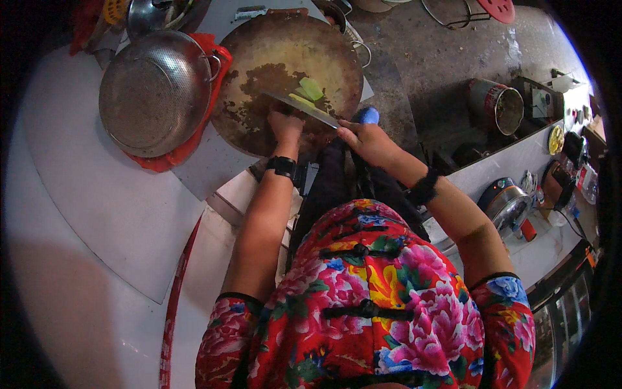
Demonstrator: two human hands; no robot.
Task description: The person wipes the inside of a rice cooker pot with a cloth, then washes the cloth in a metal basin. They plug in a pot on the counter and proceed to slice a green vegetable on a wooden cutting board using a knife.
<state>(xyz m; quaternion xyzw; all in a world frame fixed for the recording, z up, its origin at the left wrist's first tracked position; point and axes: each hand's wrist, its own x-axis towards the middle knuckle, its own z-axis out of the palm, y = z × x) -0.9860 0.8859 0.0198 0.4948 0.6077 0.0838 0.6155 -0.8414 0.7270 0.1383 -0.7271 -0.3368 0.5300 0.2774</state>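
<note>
A thick round wooden chopping board (335, 63), partly wet and dark, lies before me. My right hand (371, 143) grips a kitchen knife (318, 114) at the handle end, its wide blade pointing to the left over the board. Pale green vegetable pieces (311, 89) lie just beyond the blade, and a thin slice (301, 100) is up against its far side. On the near side of the blade, my left hand (285, 127) is bent down onto the board. Its fingertips are in shadow, so whether they hold something is unclear.
Left of the board, an upturned perforated metal colander (160, 92) rests on a red plastic bag (206, 121). Behind the board lies a wooden-handled tool (286, 11). A metal bowl (146, 19) stands at the back left. To the right are a bucket (508, 109) and a counter with a cooker (505, 202).
</note>
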